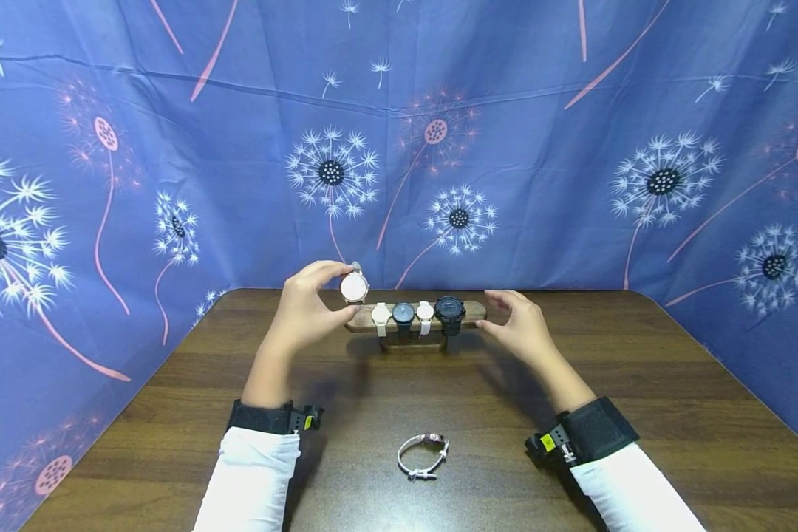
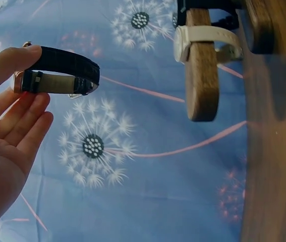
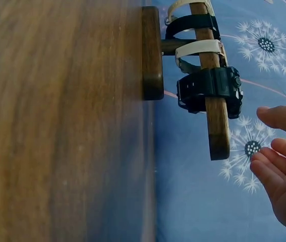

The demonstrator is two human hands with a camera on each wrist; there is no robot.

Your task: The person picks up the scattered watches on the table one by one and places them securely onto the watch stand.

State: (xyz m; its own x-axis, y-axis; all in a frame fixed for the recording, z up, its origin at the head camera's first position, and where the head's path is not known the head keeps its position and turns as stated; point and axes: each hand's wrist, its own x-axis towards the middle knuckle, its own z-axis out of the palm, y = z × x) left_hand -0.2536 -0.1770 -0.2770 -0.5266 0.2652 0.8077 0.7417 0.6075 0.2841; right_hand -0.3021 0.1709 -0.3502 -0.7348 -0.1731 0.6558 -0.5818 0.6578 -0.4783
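Observation:
In the head view my left hand [image 1: 299, 304] pinches a round watch [image 1: 355, 287] with a pale dial, held beside the left end of a wooden watch stand [image 1: 361, 318]. The left wrist view shows its dark strap [image 2: 64, 59] closed in a loop, clear of the stand bar. My right hand [image 1: 520, 323] is near the stand's right end, its thumb and fingers spread apart with nothing between them. On the bar hang a cream watch [image 1: 382, 314], a dark blue-faced watch [image 1: 403, 313], a small white watch [image 1: 425, 311] and a chunky black watch [image 3: 213, 89].
A slim white-strapped watch [image 1: 434, 439] lies on its side on the brown wooden table [image 1: 346, 414], nearer the front. Behind the table hangs a blue dandelion-print cloth [image 1: 539, 222]. The stand's wooden base [image 3: 153, 55] rests near the table's back edge.

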